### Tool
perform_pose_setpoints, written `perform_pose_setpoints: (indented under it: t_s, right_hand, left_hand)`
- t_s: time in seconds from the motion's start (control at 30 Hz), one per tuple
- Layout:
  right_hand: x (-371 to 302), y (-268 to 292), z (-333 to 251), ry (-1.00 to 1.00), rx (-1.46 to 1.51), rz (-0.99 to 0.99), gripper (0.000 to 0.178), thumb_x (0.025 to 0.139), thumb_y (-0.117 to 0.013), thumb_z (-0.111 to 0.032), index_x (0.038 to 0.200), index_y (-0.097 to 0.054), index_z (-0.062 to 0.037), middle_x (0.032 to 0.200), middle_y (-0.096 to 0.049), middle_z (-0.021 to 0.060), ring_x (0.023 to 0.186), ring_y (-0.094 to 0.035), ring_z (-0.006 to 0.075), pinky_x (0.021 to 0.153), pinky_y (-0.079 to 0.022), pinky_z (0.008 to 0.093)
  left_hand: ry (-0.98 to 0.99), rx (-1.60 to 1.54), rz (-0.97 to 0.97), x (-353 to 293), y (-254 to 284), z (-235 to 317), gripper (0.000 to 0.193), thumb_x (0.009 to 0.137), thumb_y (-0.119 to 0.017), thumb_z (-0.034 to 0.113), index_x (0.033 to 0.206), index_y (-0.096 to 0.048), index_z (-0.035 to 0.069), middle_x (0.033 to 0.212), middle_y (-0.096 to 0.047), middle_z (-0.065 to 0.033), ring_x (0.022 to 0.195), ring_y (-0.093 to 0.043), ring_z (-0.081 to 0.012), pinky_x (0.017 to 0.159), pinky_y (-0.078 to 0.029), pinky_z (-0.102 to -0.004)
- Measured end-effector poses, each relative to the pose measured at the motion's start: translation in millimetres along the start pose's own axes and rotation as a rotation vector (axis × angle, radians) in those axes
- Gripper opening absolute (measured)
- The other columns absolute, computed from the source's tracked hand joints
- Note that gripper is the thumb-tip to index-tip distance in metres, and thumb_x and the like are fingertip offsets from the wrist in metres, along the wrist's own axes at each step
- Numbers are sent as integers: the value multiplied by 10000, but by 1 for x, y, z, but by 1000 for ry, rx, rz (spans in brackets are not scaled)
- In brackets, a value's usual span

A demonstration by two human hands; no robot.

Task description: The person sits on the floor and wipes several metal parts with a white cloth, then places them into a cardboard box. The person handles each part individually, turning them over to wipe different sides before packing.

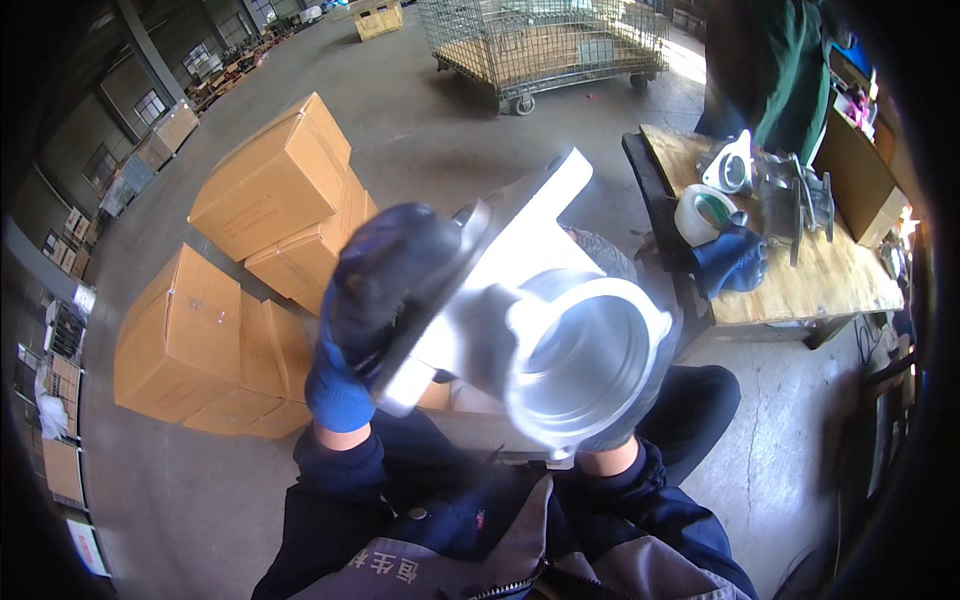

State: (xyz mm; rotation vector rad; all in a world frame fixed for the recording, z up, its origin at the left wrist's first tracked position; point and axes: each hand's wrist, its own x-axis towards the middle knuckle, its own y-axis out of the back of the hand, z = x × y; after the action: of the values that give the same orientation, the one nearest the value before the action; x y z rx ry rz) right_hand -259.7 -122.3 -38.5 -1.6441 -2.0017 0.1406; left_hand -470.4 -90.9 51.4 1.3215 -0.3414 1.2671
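Observation:
A silver-grey metal casting (pixel 480 330) with a flat flange and a wide round opening is held up in front of my body, tilted, its opening facing me. My left hand (pixel 370 290), in a blue and black work glove, grips the flange side. Behind the round end is my gloved right hand (pixel 603 252), closed around the casting; most of its fingers are hidden. The casting and my left glove are blurred by motion.
Brown cardboard boxes (pixel 270 180) are stacked at left. At right, a wooden bench (pixel 830 290) bears metal castings (pixel 780 205), a white ring-shaped roll (pixel 695 215) and a blue glove (pixel 735 262). A person in green (pixel 790 90) stands behind it. A wheeled wire cage (pixel 545 55) stands far off.

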Motion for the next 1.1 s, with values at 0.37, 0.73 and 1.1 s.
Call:
perform_pose_setpoints:
  t_s: [0.37, 0.73, 1.1]
  right_hand:
    - [1, -25, 6, -54, 190, -150, 580, 944, -646, -180, 1452, -400, -46, 1420, -487, 130, 1293, -493, 257, 1092, -399, 369]
    - [-9, -65, -15, 372, -226, -303, 522, 970, -602, -187, 1437, -416, -46, 1403, -501, 128, 1294, -493, 254, 1109, -383, 367]
    - [9, -59, -9, 403, -299, -238, 468, 996, -557, -195, 1421, -432, -46, 1387, -514, 125, 1294, -494, 250, 1126, -367, 366]
  left_hand:
    - [-13, -42, 167, -1, -7, 0, 554, 856, -745, 281, 1284, -530, 2, 1019, -701, -148, 947, -686, -267, 894, -534, -431]
    - [-16, -240, 294, 3, -5, 1, 605, 950, -645, 308, 1429, -408, 24, 1044, -689, -153, 930, -683, -268, 954, -509, -462]
    - [225, -340, 370, -16, -34, 11, 512, 996, -558, 275, 1419, -419, 22, 1160, -637, -142, 1025, -644, -259, 971, -504, -424]
